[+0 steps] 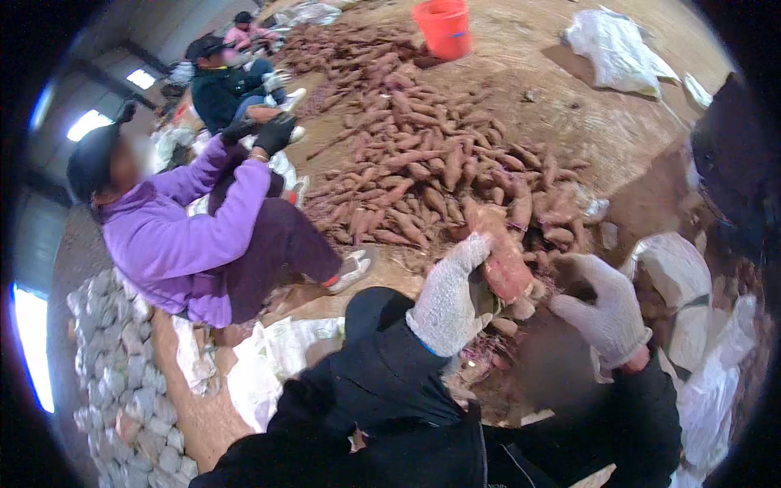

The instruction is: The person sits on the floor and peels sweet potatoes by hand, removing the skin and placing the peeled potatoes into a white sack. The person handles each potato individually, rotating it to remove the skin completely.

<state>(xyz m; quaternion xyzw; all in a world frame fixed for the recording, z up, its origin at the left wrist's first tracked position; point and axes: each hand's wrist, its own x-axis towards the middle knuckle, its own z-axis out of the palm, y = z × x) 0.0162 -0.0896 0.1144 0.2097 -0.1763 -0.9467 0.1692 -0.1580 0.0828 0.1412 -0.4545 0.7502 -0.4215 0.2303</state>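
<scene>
My left hand (448, 296), in a white knit work glove, grips a large reddish sweet potato (504, 265) with a patch of rubbed, paler skin. Its long body slants over the near end of a heap of sweet potatoes (415, 155). To the right of it, my right hand (603, 308) wears a matching glove, with thumb and fingers apart and nothing between them. Smaller sweet potatoes and purple netting (482, 360) lie on the ground below both hands.
At left, a person in a purple jacket (183, 226) sits beside the heap; other people sit farther back. An orange bucket (444, 30) stands beyond. White sacks (280, 360) lie on the ground, and filled bags (125, 378) are stacked at far left. Dark clothing (735, 152) borders the right.
</scene>
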